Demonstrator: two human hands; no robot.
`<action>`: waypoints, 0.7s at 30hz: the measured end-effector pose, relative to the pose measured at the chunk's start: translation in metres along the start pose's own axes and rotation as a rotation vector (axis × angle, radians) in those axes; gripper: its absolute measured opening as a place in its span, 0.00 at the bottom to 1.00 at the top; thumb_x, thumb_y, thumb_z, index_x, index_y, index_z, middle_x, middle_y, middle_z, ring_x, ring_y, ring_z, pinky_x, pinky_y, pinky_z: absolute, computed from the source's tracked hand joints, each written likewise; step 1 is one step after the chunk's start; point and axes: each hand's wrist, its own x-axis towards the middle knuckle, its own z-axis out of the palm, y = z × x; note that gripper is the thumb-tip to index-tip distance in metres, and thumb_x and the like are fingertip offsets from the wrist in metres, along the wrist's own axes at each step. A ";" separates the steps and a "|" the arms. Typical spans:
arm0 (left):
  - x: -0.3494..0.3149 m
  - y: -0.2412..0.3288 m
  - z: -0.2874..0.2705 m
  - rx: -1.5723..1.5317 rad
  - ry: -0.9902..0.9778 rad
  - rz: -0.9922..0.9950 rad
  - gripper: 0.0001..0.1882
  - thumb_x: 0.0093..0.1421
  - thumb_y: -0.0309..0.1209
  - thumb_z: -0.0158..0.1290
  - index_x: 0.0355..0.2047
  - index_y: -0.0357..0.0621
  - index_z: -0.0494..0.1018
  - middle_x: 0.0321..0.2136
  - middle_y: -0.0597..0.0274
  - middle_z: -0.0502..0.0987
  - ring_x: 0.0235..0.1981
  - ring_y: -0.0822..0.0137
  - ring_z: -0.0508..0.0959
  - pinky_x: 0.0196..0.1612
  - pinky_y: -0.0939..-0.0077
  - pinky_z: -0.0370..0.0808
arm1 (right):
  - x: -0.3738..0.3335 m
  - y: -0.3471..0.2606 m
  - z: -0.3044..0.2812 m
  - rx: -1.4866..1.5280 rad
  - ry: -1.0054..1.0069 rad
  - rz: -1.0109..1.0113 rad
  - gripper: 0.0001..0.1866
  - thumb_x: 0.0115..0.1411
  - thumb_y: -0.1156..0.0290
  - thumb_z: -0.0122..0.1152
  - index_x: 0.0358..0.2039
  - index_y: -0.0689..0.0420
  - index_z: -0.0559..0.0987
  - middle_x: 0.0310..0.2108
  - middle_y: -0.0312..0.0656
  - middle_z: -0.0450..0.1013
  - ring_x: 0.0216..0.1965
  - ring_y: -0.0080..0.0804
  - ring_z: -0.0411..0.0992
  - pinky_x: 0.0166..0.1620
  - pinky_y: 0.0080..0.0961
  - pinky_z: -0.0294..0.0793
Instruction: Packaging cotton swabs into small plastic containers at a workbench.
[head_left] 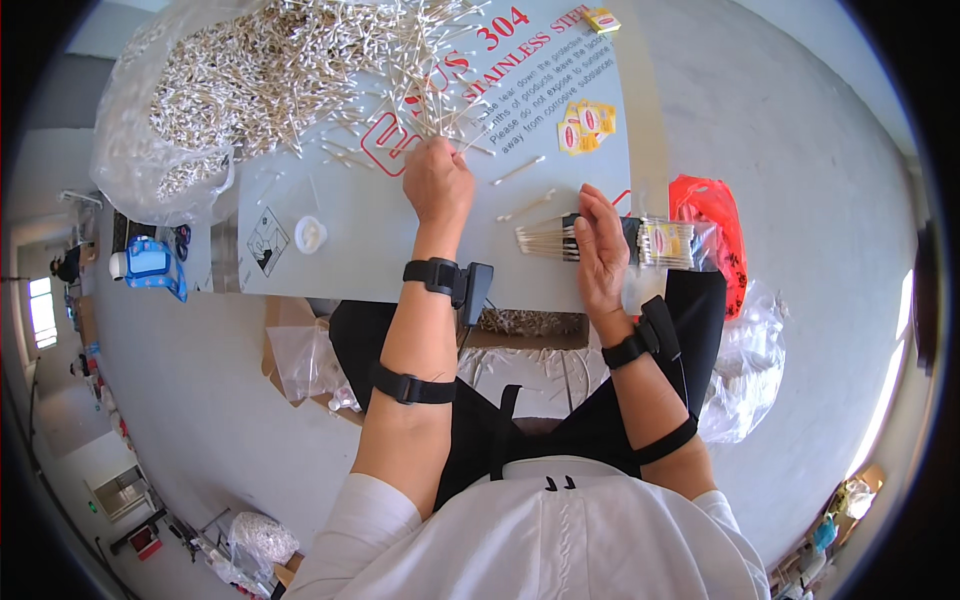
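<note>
At the near edge of a loose heap of cotton swabs [270, 80], my left hand [437, 185] has its fingers curled in. Swabs fan out around its fingertips, and it seems to pinch a few. My right hand [602, 250] lies over a flat black-and-clear packet [705, 245] near the table's front edge, its fingers stretched out. A row of swabs [540, 241] sticks out of the packet on the left side of that hand. A yellow label card [665, 240] shows on the packet to its right. Two single swabs [518, 170] lie between my hands.
A large clear plastic bag [115, 150] surrounds the heap. Yellow label cards [586, 126] lie at the table's right, with a small stack [601, 20] beyond. A small white round container [310, 235] stands left. A red plastic bag [710, 210] hangs beside the table's right edge.
</note>
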 end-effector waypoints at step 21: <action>-0.029 0.035 0.006 -0.255 -0.243 0.441 0.05 0.47 0.20 0.58 0.23 0.43 0.73 0.27 0.57 0.73 0.36 0.53 0.73 0.39 0.58 0.71 | 0.001 0.006 -0.001 0.232 0.119 0.082 0.17 0.69 0.72 0.48 0.55 0.66 0.72 0.59 0.45 0.66 0.58 0.30 0.65 0.61 0.25 0.63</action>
